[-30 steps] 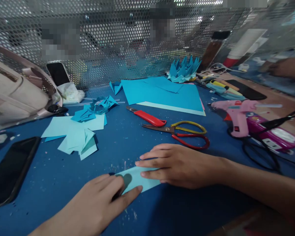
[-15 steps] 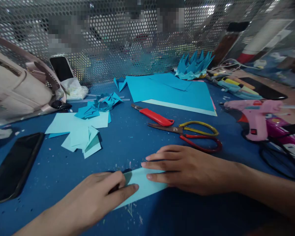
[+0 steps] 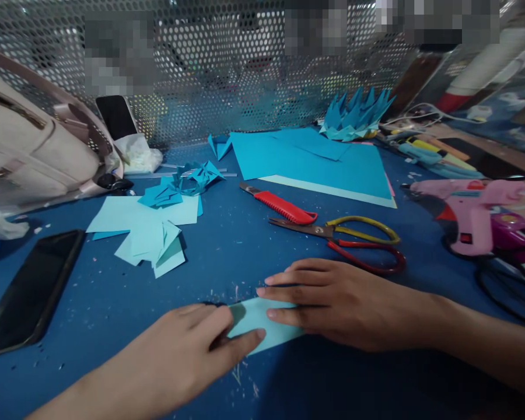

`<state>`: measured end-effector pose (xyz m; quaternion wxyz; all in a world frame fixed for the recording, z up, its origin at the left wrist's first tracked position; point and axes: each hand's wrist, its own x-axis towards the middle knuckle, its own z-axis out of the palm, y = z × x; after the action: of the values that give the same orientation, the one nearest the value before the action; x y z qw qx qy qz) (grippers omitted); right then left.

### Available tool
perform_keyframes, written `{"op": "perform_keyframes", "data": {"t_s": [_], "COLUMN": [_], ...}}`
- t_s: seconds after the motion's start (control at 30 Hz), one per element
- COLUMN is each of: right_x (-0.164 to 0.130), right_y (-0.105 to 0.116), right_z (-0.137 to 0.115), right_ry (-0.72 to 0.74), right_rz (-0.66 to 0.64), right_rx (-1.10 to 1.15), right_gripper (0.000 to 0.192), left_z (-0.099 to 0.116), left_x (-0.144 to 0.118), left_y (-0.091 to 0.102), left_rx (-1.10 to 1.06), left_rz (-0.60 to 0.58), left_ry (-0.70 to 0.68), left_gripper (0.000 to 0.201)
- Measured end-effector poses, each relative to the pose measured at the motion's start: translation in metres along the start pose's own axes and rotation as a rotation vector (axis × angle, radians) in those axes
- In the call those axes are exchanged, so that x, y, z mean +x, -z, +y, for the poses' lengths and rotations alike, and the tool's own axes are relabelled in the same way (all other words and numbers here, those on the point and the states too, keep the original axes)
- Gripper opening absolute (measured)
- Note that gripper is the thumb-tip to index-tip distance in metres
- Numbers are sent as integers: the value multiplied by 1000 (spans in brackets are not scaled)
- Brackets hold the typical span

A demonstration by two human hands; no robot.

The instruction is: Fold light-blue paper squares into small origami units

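Left hand (image 3: 188, 356) lies flat, fingers pressed down on the near-left end of a small folded piece of light blue paper (image 3: 262, 326); right hand (image 3: 336, 300) flat too, fingertips holding down the paper's far-right edge; neither hand curls round it, both simply pin it against the dark blue tabletop (image 3: 227, 245); paper sits at the near centre of the table, between the two hands, partly hidden under them.

Just beyond the right hand, scissors with one yellow and one red handle (image 3: 345, 242), blades pointing left; touching their tip area, a red-handled utility knife (image 3: 282, 204) lying at a slant; behind those, large sheets of bright blue paper (image 3: 315, 166) stacked flat; at their far right corner a spiky folded blue paper crown shape (image 3: 356, 114) against the perforated metal screen (image 3: 227, 76).

Left of centre, a loose heap of light blue paper squares and folded scraps (image 3: 151, 224); near-left, a black phone lying face up (image 3: 30, 294); far left, a beige handbag (image 3: 35, 154) with a second dark phone propped upright (image 3: 116, 116) beside it.

Right edge: pink glue gun (image 3: 464, 213) with black cable (image 3: 503, 291); coloured markers (image 3: 433, 157) behind it.
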<state>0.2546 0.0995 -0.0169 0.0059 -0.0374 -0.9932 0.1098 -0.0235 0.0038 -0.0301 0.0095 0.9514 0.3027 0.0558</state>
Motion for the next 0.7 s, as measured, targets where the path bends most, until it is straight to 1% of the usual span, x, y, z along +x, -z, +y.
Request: {"op": "perform_keyframes", "data": {"t_s": [0.13, 0.23, 0.4, 0.5, 0.6, 0.7], "right_x": [0, -7, -36, -52, -58, -54], "right_y": [0, 0, -6, -8, -8, -6], "right_z": [-2, -4, -13, -21, -27, -28], "right_ry": [-29, -87, -298, -405, -440, -417], "right_rz": [76, 159, 238, 257, 251, 231], "right_rx": [-53, -104, -255, -354, -408, -416], "right_gripper": [36, 32, 31, 32, 32, 34], "left_z": [7, 9, 8, 8, 12, 15], "left_x": [5, 6, 9, 12, 13, 11], "left_y": [1, 2, 2, 5, 7, 6], "left_rx": [40, 34, 59, 64, 97, 121], "left_rz": [-142, -193, -217, -248, -286, -307], "left_ry": [-21, -18, -18, -36, -43, -50], "left_gripper": [59, 68, 72, 73, 75, 78]}}
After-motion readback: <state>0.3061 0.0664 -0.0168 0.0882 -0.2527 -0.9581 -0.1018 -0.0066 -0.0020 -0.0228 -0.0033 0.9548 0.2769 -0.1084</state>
